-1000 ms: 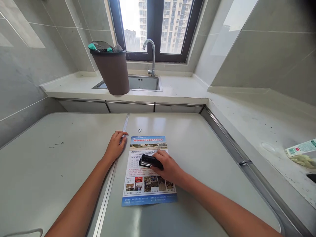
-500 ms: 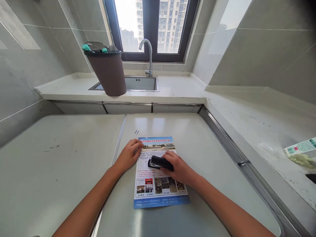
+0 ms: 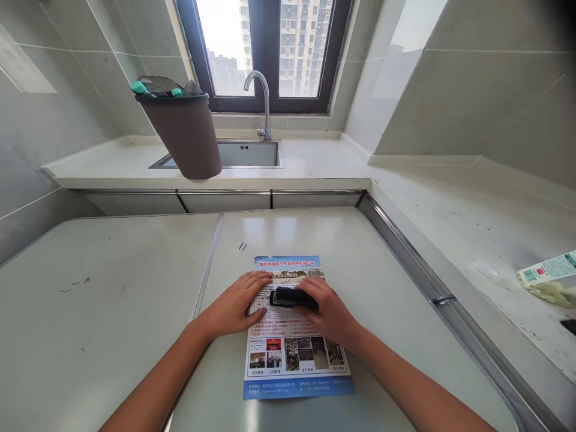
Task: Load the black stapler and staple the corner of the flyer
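A black stapler [image 3: 290,297] is held by its right end in my right hand [image 3: 326,306], just over the middle of a printed flyer [image 3: 299,384]. The flyer lies on the pale table [image 3: 225,384] and has blue bands at its top and bottom edges. My left hand [image 3: 240,303] rests on the flyer's left side, fingers and thumb spread apart, close to the stapler's front end. Both hands cover parts of the print. Two staple strips [image 3: 243,246] lie on the table beyond the flyer's upper left corner.
A brown bin [image 3: 184,135] with green-capped bottles stands at the sink's [image 3: 252,155] left front, on the white counter [image 3: 324,162]. A faucet [image 3: 265,108] rises behind the sink. On the right-hand counter lies a green-and-white package [image 3: 546,270].
My left hand has slid down the flyer's left edge, and its thumb now spreads toward the stapler. The flyer's top is more uncovered. The view has shifted slightly.
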Motion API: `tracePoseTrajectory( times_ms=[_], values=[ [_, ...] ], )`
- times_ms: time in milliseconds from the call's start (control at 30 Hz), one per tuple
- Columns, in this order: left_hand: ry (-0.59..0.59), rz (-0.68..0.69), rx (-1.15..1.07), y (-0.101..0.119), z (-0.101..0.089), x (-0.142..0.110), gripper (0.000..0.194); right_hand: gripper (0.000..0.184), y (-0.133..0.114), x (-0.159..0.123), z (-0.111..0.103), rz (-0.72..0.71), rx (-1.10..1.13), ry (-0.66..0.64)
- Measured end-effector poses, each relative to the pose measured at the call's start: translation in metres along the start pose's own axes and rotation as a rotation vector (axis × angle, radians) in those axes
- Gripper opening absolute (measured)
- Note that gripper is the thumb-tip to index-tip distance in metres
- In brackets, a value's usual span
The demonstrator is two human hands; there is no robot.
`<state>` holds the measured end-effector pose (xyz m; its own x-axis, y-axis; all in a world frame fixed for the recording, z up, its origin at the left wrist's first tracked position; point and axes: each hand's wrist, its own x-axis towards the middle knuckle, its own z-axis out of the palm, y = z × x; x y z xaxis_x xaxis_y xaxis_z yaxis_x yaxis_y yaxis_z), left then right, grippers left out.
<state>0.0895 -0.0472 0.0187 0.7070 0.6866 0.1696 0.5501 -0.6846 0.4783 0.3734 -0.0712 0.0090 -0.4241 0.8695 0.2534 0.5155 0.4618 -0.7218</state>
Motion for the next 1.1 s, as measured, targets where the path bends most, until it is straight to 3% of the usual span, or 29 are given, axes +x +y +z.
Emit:
tracePoseTrajectory(
  times_ms=[233,367,467,567,700,900,1100],
  values=[
    [0.058,-0.035,0.011,0.004,0.013,0.011,0.040,0.039,0.003,0.003,-0.005,-0.002,0.001,-0.010],
    [0.058,-0.027,-0.013,0.002,0.013,0.011,0.036,0.043,0.001,0.005,-0.026,0.059,0.000,0.056],
    [0.052,-0.020,-0.026,0.001,0.012,0.010,0.037,0.024,0.006,0.006,-0.048,0.204,0.111,0.072],
    [0.046,-0.039,-0.032,0.002,0.012,0.009,0.037,0.026,0.014,0.006,-0.061,0.421,0.332,-0.061],
    [0.057,-0.046,-0.057,0.002,0.013,0.010,0.035,0.032,0.020,0.006,-0.061,0.630,0.534,-0.181],
    [0.083,-0.088,-0.141,-0.002,0.015,0.012,0.033,0.033,0.016,0.007,-0.058,0.633,0.695,-0.124],
    [0.104,-0.090,-0.177,-0.006,0.017,0.012,0.034,0.055,0.018,0.007,-0.058,0.649,0.764,-0.139]
  ],
)
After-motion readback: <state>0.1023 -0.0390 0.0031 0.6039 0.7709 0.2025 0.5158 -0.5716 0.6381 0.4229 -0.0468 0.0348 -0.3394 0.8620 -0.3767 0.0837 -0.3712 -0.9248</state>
